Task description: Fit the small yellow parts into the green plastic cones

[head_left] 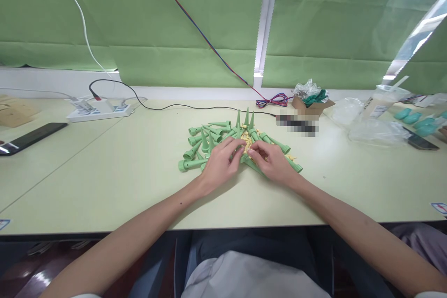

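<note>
- The person's left hand [223,160] is bent over the near part of the heap, its thumb and index fingers drawn close together; whether they grip a piece cannot be told.
- The right hand [274,162] faces it just beside, fingers curled in toward the thumb; whether anything is pinched there cannot be told either.
- Small yellow pieces [247,138] lie piled between and behind the 2 hands, with some scattered to the right.
- Green cones [190,165] surround that pile on the counter [139,195], many lying flat at its left and right; 3 point upward at its far side.
- Behind to the right stands a cardboard box [307,108] holding crumpled clear plastic and dark green material.
- Farther right, a cup [379,104] with a straw stands by a clear plastic bag [377,132].
- A white power strip [118,111] lies well to the left.
</note>
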`<state>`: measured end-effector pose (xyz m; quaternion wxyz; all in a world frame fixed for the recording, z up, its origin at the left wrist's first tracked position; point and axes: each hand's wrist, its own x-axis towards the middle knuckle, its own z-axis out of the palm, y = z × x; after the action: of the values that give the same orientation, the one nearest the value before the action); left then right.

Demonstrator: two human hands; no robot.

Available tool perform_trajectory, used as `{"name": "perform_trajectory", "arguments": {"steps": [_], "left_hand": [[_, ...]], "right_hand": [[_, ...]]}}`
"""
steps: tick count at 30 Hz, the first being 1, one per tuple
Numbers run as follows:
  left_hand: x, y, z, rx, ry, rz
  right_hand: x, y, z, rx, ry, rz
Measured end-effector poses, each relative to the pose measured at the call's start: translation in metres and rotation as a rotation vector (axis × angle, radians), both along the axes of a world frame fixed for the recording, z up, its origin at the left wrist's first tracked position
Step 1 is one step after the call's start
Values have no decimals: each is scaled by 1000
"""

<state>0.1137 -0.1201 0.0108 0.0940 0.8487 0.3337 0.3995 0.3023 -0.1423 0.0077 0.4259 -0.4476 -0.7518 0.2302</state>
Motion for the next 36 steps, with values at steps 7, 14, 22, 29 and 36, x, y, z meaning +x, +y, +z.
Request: {"name": "perform_trajectory", "arguments": {"steps": [7, 14, 22, 29, 36], "left_hand": [[0, -1, 1, 7, 2, -3], [0, -1, 0, -7, -43, 39], [1, -3, 1, -114, -132, 64], [1, -3, 4, -135, -117, 92], [1, -2, 4, -62, -128, 60]], "right_hand": [[0, 0, 0, 21, -31, -28], [-1, 0, -3, -6, 62, 5], [1, 0, -4, 27, 68, -3], [1, 0, -5, 71, 97, -39], [2, 1, -6, 129, 97, -59]]}}
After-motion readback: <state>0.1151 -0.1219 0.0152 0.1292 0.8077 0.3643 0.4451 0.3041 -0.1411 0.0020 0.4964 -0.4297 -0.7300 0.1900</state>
